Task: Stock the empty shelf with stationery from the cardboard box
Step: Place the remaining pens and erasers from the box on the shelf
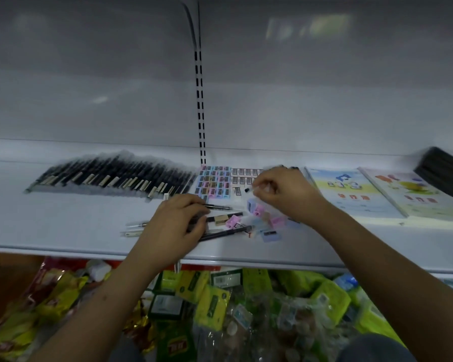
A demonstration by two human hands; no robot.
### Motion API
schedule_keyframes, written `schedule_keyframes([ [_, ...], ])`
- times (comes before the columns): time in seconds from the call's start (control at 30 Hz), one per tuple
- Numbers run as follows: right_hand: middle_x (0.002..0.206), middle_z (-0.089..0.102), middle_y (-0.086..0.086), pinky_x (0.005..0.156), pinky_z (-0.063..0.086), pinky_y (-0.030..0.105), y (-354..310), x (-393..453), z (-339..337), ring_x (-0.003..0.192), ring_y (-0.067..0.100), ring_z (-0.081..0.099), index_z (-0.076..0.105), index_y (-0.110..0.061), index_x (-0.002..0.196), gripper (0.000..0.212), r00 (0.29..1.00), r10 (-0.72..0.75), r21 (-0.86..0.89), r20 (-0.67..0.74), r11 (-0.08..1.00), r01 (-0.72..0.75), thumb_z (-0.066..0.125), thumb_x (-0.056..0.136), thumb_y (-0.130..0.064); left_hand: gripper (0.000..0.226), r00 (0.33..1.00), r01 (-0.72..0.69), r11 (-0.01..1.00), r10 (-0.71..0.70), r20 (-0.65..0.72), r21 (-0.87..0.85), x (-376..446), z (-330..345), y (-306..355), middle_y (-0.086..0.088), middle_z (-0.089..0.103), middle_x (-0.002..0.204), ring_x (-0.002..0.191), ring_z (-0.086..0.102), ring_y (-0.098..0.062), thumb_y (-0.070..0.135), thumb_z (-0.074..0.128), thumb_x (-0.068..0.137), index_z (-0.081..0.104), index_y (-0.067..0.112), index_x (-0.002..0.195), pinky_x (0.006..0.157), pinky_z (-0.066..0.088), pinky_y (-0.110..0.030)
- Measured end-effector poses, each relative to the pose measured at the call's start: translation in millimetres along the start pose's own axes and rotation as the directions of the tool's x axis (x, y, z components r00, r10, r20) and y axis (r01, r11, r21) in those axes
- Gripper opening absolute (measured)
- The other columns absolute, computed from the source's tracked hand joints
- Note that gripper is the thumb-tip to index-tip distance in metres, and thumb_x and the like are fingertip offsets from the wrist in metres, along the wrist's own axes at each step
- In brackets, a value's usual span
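A white shelf (63, 226) carries a fanned row of black pens (110, 175) at the left and a grid of small pastel sharpeners (213, 182) in the middle. A loose heap of pastel sharpeners (266, 222) and a few black pens (220, 232) lies near the front edge. My left hand (174, 220) rests on those loose pens, fingers curled over them. My right hand (283, 192) hovers above the heap and pinches a small clear item with a black end (249, 189). The cardboard box shows only as a brown edge (0, 283) at the lower left.
Two colourful booklets (351, 190) (413, 192) lie flat at the shelf's right, with a dark stack (445, 171) behind them. A slotted upright (199, 100) runs up the back panel. Below the shelf sit many green and yellow packets (212, 301).
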State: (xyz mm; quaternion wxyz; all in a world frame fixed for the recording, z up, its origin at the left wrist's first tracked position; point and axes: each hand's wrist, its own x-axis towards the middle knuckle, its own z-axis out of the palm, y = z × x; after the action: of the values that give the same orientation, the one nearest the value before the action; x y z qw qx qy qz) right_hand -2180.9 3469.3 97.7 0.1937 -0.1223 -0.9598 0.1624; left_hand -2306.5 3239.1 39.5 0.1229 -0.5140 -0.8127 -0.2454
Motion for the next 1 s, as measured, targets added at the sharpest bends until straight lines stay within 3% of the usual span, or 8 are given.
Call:
schedule_keyframes([
  [0.17, 0.098, 0.068, -0.001, 0.078, 0.044, 0.021, -13.9, -6.9, 23.8, 0.089, 0.012, 0.061, 0.071, -0.016, 0.104, 0.016, 0.992, -0.01, -0.02, 0.126, 1.0, 0.012, 0.066, 0.09, -0.023, 0.018, 0.996, 0.057, 0.994, -0.063, -0.067, -0.088, -3.1, -1.5, 0.3, 0.011, 0.055, 0.11, 0.102, 0.05, -0.005, 0.021, 0.051, 0.096, 0.06, 0.024, 0.112, 0.088, 0.044, -0.027],
  [0.3, 0.087, 0.064, -0.002, 0.07, 0.039, 0.019, -10.7, -12.5, 29.9, 0.07, 0.004, 0.051, 0.07, -0.011, 0.099, 0.013, 1.0, 0.001, 0.005, 0.022, 1.0, -0.001, 0.062, 0.09, -0.01, 0.034, 0.978, 0.165, 0.966, -0.187, -0.095, -0.2, -3.1, -6.1, -3.3, 0.012, 0.05, 0.123, 0.103, 0.045, 0.002, 0.013, 0.059, 0.094, 0.054, 0.024, 0.125, 0.087, 0.034, -0.011],
  [0.47, 0.082, 0.064, 0.004, 0.069, 0.048, 0.026, -17.4, -13.5, 32.5, 0.071, 0.016, 0.059, 0.069, -0.014, 0.097, 0.014, 0.993, -0.006, 0.12, -0.115, 0.993, 0.02, 0.063, 0.087, -0.007, 0.026, 0.982, 0.165, 0.977, -0.175, -0.069, -0.135, -1.5, -10.0, -8.4, 0.012, 0.05, 0.113, 0.103, 0.048, -0.003, 0.022, 0.063, 0.093, 0.065, 0.021, 0.119, 0.093, 0.04, -0.019],
  [0.53, 0.085, 0.063, 0.004, 0.067, 0.04, 0.019, -24.0, -13.3, 32.7, 0.071, 0.015, 0.056, 0.069, -0.013, 0.099, 0.016, 0.988, -0.039, 0.104, -0.15, 0.993, 0.055, 0.063, 0.087, -0.005, 0.02, 0.984, 0.153, 0.985, -0.159, -0.083, -0.079, -0.6, -11.2, -11.1, 0.01, 0.054, 0.108, 0.103, 0.051, -0.008, 0.027, 0.064, 0.093, 0.07, 0.021, 0.111, 0.093, 0.042, -0.024],
  [0.63, 0.084, 0.064, 0.0, 0.068, 0.042, 0.015, -28.9, -13.5, 36.0, 0.074, 0.013, 0.058, 0.07, -0.011, 0.103, 0.015, 0.985, -0.047, 0.101, -0.165, 0.993, 0.064, 0.063, 0.089, -0.008, 0.015, 0.985, 0.129, 0.988, -0.138, -0.102, -0.088, -0.4, -13.0, -14.6, 0.01, 0.058, 0.103, 0.099, 0.053, -0.008, 0.026, 0.064, 0.094, 0.069, 0.024, 0.107, 0.083, 0.038, -0.015],
  [0.77, 0.079, 0.063, -0.006, 0.065, 0.042, 0.001, -21.9, -15.9, 33.7, 0.068, -0.002, 0.057, 0.071, -0.012, 0.099, 0.01, 0.983, 0.057, 0.187, -0.174, 0.982, -0.024, 0.066, 0.091, -0.012, 0.011, 0.946, 0.187, 0.946, -0.246, -0.211, -0.265, -6.1, -16.7, -13.9, 0.016, 0.06, 0.1, 0.092, 0.053, 0.008, 0.025, 0.057, 0.098, 0.062, 0.028, 0.107, 0.069, 0.039, -0.006],
  [0.9, 0.083, 0.068, -0.001, 0.051, 0.039, 0.001, -10.9, -16.8, 25.3, 0.061, -0.007, 0.059, 0.071, -0.015, 0.095, 0.011, 0.968, 0.218, 0.317, -0.122, 0.933, -0.17, 0.066, 0.088, -0.007, 0.007, 0.903, 0.276, 0.921, -0.347, -0.255, -0.277, -9.4, -13.5, -15.9, 0.014, 0.061, 0.093, 0.084, 0.054, 0.0, 0.026, 0.058, 0.098, 0.057, 0.03, 0.104, 0.062, 0.036, -0.009],
  [1.0, 0.085, 0.069, -0.002, 0.054, 0.04, 0.0, -11.5, -10.7, 24.0, 0.066, -0.001, 0.059, 0.07, -0.017, 0.095, 0.014, 0.96, 0.264, 0.319, -0.091, 0.921, -0.223, 0.069, 0.086, -0.007, 0.007, 0.901, 0.283, 0.92, -0.352, -0.253, -0.271, -9.2, -11.8, -15.4, 0.014, 0.059, 0.093, 0.086, 0.052, -0.001, 0.025, 0.058, 0.098, 0.056, 0.028, 0.103, 0.064, 0.036, -0.007],
])
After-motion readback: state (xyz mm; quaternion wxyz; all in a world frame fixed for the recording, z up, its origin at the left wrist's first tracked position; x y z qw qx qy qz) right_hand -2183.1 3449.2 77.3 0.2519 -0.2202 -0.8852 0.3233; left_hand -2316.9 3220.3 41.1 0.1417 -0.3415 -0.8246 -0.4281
